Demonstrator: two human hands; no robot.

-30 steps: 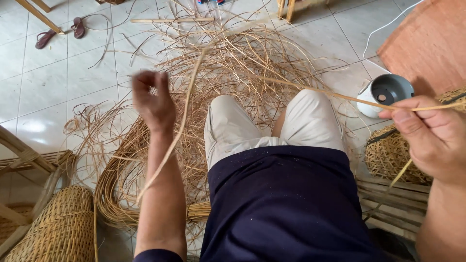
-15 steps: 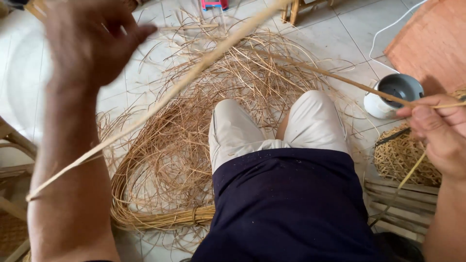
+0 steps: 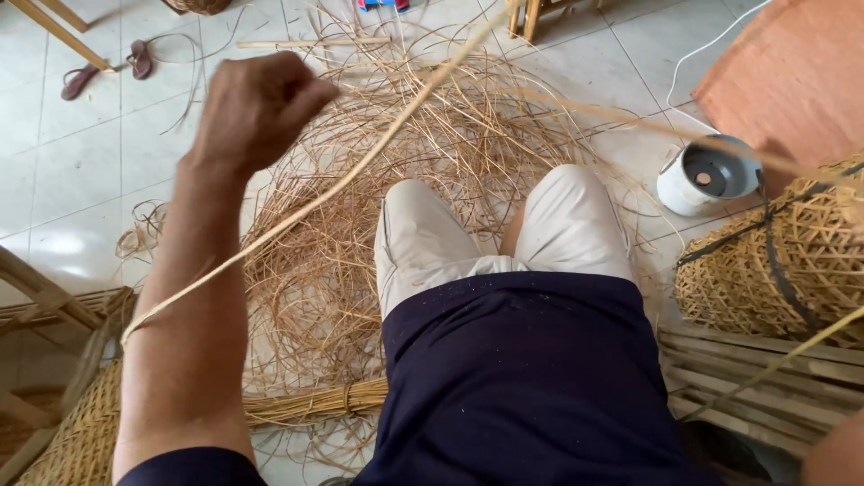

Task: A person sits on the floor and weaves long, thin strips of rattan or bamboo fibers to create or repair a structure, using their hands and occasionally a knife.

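- A person sits over a tiled floor, seen from above; pale shorts and a dark shirt fill the lower middle, with both knees pointing up the frame. The knees are the landmark for everything below.
- The left hand is raised up and to the left of the knees, closed in a fist around a long pale rattan strip.
- The strip runs slantwise: from the top of the frame above the knees, through the fist, then down past the forearm to the far left of the knees.
- The right hand is out of frame. Only a sliver of skin shows at the bottom right corner, so its grip cannot be told.
- A second thin strip crosses above and right of the knees toward the right edge; it looks blurred.
- A loose heap of rattan strands lies on the floor just beyond and left of the knees, touching the shorts.
- A tied bundle of strands lies below and left of the knees, beside the thigh.
- A white pot stands right of the knees. Its grey inside holds one small round thing at the bottom, too small to tell more.
- A woven basket sits further right and lower, with a dark strap across it. Its contents are not visible.
- Wooden slats lie under that basket.
- Another woven piece lies at the lower left.
- A pair of sandals lies far up and left of the knees.
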